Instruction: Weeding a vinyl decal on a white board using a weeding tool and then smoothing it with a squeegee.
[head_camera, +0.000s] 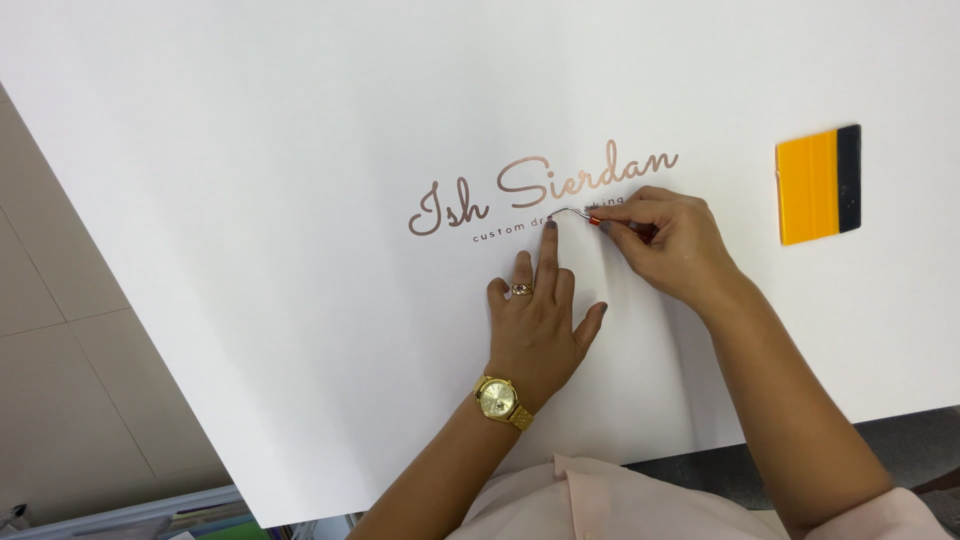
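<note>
On smooth white board (300, 150): glossy rose-gold script lettering (540, 190). My left hand (540, 320), fingers spread flat, index tip pressing the small lettering. My right hand (665, 240) pinches a thin hooked metal pick (572, 213), orange-collared, tip apparently touching the letters. Far right, well apart: flat orange squeegee (818, 185), dark-edged.
</note>
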